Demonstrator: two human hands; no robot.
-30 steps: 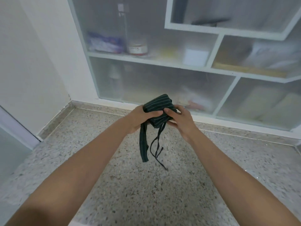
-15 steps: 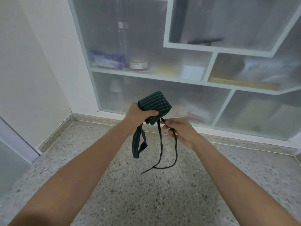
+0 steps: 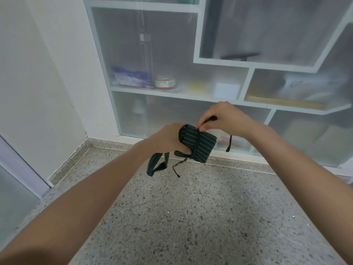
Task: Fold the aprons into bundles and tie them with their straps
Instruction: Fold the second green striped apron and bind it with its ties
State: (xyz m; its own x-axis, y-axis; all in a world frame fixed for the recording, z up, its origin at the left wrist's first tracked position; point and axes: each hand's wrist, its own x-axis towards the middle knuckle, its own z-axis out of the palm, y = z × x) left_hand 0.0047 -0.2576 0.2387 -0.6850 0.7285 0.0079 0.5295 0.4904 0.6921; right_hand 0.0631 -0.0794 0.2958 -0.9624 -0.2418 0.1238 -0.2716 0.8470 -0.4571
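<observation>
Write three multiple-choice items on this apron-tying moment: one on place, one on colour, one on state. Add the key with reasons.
1. Where is the apron bundle?
A. Lying on the floor
B. Held in the air between both hands
C. On a shelf

2. What colour is the bundle?
A. Dark green with pale stripes
B. Plain red
C. White

3. What is the right hand doing?
A. Hanging idle
B. Pressing flat on the floor
C. Pinching a thin strap laid across the bundle

Key: B, the left hand grips it above the speckled floor; A, the striped fabric shows; C, fingertips pinch the strap at the bundle's top.
</observation>
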